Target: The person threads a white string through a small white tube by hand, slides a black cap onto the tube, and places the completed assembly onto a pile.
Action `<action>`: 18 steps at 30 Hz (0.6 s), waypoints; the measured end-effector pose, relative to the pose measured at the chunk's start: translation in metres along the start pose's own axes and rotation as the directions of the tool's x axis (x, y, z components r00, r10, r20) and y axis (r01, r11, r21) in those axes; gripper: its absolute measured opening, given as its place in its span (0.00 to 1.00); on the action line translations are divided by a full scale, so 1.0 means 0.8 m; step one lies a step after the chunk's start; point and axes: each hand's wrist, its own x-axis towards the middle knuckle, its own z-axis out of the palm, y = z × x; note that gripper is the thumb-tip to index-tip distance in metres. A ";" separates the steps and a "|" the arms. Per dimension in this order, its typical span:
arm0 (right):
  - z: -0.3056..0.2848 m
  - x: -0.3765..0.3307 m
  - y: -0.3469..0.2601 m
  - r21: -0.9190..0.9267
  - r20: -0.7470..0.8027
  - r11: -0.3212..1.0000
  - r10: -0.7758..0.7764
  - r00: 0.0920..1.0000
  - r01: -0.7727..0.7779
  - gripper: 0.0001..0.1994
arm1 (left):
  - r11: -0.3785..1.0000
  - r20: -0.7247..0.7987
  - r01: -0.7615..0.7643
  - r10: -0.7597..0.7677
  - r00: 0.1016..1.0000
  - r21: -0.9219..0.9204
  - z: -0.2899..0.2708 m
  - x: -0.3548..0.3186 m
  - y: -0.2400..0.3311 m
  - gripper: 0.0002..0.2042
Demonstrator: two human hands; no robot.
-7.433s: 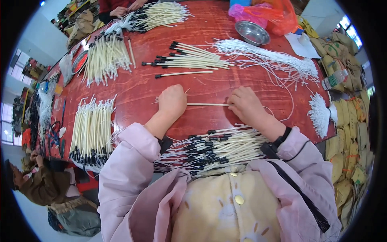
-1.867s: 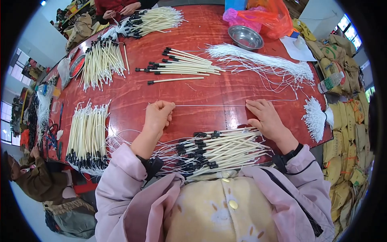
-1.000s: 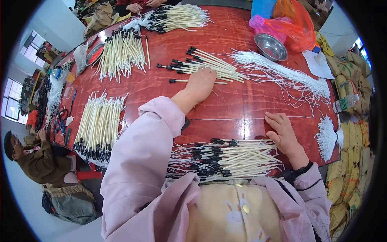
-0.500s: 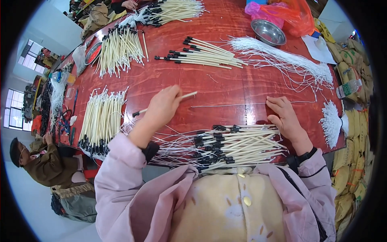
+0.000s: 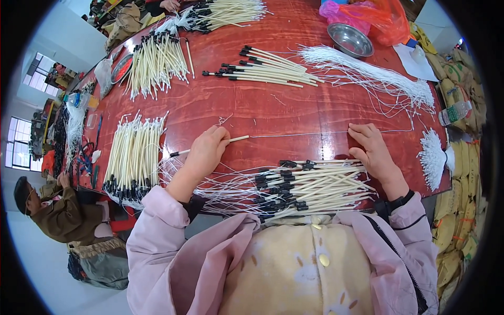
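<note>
My left hand is closed round a thin cream tube with a black end, held low over the red table. The bare tip of the tube points right and meets the end of a white cord. That cord lies nearly straight across the tabletop. The fingertips of my right hand rest on the cord, thumb apart from the fingers; whether they press it down I cannot tell. Below and between my hands lies a pile of cream tubes with black ends, white cords trailing from it to the left.
A bundle of white cords lies at the far right near a metal bowl. More tubes lie at the far middle and in stacks on the left. A plastic bottle is by the right edge. Another person sits at the left.
My left hand has come down, and the tube's tip has moved left and lower to the cord's end. A small curled scrap now shows beyond that hand. My right hand has barely moved.
</note>
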 end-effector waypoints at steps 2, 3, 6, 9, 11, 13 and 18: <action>0.000 0.001 0.000 -0.006 -0.001 1.000 0.002 1.000 -0.002 0.25 | 1.000 -0.009 -0.017 0.017 1.000 -0.008 0.000 0.000 0.000 0.03; 0.000 0.001 0.000 -0.009 -0.002 1.000 0.002 1.000 -0.002 0.25 | 1.000 -0.001 -0.007 0.007 1.000 -0.011 0.000 0.000 0.000 0.04; 0.000 0.001 -0.001 -0.014 0.003 1.000 0.009 1.000 -0.009 0.26 | 1.000 0.015 0.013 -0.013 1.000 -0.017 -0.001 0.000 0.001 0.04; 0.001 0.000 -0.001 -0.024 0.007 1.000 0.015 1.000 -0.015 0.26 | 1.000 0.024 0.025 -0.025 0.999 -0.013 -0.001 0.000 0.004 0.04; 0.002 0.000 0.000 -0.037 0.010 0.999 0.014 1.000 -0.014 0.27 | 1.000 0.024 0.021 -0.020 1.000 -0.006 -0.001 0.001 0.004 0.04; 0.001 0.001 -0.002 -0.037 0.013 0.999 0.018 1.000 -0.017 0.27 | 1.000 0.022 0.010 -0.010 1.000 0.008 -0.001 0.003 0.005 0.03; -0.001 0.003 -0.004 -0.034 0.025 0.999 0.031 0.999 -0.030 0.27 | 1.000 0.050 0.024 -0.024 0.998 0.016 0.002 0.005 0.008 0.04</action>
